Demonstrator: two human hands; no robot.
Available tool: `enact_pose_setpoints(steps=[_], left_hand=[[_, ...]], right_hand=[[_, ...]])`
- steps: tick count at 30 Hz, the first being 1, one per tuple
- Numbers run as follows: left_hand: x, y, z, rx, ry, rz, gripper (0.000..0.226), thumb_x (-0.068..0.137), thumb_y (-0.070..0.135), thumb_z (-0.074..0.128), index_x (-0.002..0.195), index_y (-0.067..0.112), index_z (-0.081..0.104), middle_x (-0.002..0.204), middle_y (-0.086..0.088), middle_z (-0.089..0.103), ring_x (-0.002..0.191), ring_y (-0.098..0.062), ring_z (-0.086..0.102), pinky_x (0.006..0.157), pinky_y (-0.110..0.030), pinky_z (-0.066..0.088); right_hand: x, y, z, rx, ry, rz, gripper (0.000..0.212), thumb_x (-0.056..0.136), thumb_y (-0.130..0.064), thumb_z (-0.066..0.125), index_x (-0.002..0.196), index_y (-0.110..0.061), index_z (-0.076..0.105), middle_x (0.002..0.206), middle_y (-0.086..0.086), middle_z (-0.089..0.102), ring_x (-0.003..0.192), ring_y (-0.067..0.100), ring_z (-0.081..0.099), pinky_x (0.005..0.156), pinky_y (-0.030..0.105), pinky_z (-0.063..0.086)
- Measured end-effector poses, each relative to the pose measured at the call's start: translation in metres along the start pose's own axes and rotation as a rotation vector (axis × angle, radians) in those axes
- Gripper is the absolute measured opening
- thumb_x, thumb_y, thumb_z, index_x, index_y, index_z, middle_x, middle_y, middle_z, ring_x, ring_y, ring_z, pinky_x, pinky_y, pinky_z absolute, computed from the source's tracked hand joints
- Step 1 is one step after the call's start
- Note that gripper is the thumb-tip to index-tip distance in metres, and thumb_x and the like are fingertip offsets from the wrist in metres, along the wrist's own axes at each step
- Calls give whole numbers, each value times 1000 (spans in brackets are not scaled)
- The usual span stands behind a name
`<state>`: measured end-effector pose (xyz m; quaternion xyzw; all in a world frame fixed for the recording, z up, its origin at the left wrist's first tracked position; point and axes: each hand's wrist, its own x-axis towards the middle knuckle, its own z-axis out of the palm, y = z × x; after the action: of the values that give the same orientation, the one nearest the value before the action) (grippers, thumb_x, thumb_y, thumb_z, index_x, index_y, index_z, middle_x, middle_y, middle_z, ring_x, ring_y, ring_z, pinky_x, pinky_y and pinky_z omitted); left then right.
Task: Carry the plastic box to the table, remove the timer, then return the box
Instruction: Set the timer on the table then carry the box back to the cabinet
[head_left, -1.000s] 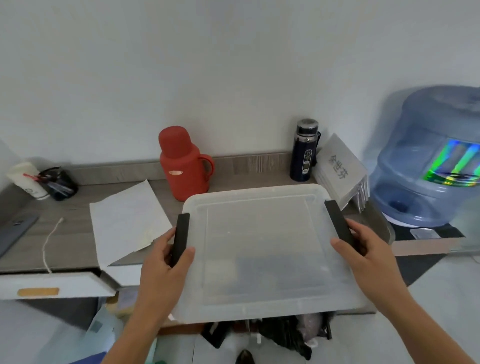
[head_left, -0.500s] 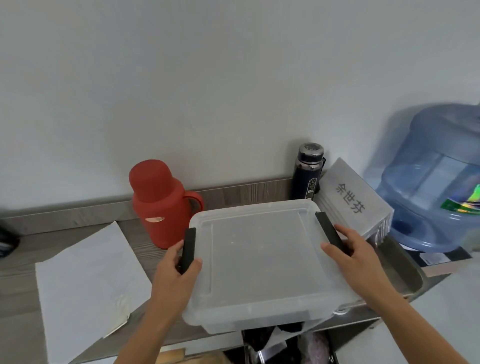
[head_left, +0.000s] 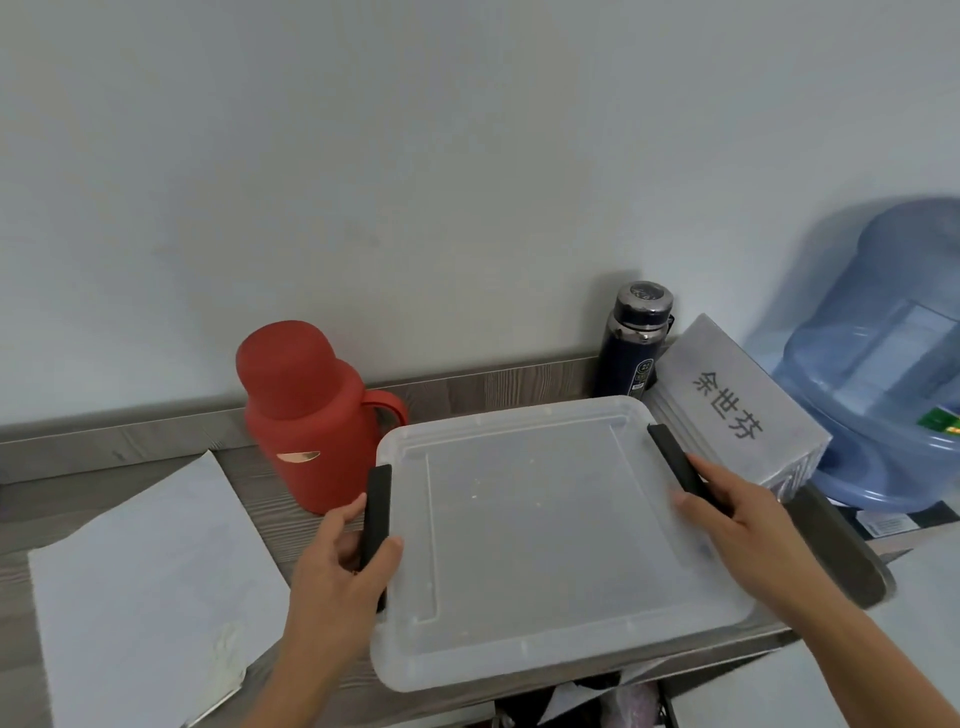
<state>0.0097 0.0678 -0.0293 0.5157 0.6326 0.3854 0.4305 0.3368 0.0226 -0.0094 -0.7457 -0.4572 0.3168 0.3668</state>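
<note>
The plastic box (head_left: 535, 525) is translucent white with a closed lid and a black clip on each side. It lies on the grey wood-grain table (head_left: 270, 514), its front edge reaching the table's front. My left hand (head_left: 337, 577) grips the left black clip (head_left: 377, 509). My right hand (head_left: 737, 530) holds the right black clip (head_left: 672, 460) and that side of the box. The cloudy lid hides whatever is inside, and no timer shows.
A red thermos jug (head_left: 306, 415) stands just left of the box near the wall. A dark blue bottle (head_left: 631, 343) and a grey name card (head_left: 737, 410) sit behind its right corner. A white paper sheet (head_left: 140, 587) lies at left. A blue water jug (head_left: 888, 358) is far right.
The box has moved forward over the table and come down onto it, closer to the wall. Both hands have kept their hold on the side clips.
</note>
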Motion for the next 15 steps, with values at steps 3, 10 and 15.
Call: enact_pose_setpoints(steps=[3, 10, 15], left_hand=[[1, -2, -5, -153, 10, -72, 37, 85, 9, 64, 115, 29, 55, 71, 16, 75, 64, -6, 71, 62, -32, 55], [-3, -12, -13, -27, 44, 41, 33, 81, 32, 67, 112, 38, 55, 107, 1, 70, 97, -14, 67, 77, -31, 49], [-20, -4, -13, 386, 30, 637, 32, 68, 55, 64, 93, 36, 66, 97, 11, 62, 98, -1, 55, 80, -20, 43]], right_hand=[[1, 0, -4, 79, -9, -4, 38, 92, -10, 54, 126, -27, 49, 95, -22, 57, 84, -3, 54, 67, 15, 39], [2, 7, -9, 214, -20, 149, 40, 92, -20, 54, 132, -16, 53, 103, -12, 62, 91, 3, 56, 74, 24, 44], [-13, 10, -15, -231, 157, -19, 60, 76, -45, 63, 130, -20, 54, 120, 0, 61, 99, 19, 60, 89, 41, 50]])
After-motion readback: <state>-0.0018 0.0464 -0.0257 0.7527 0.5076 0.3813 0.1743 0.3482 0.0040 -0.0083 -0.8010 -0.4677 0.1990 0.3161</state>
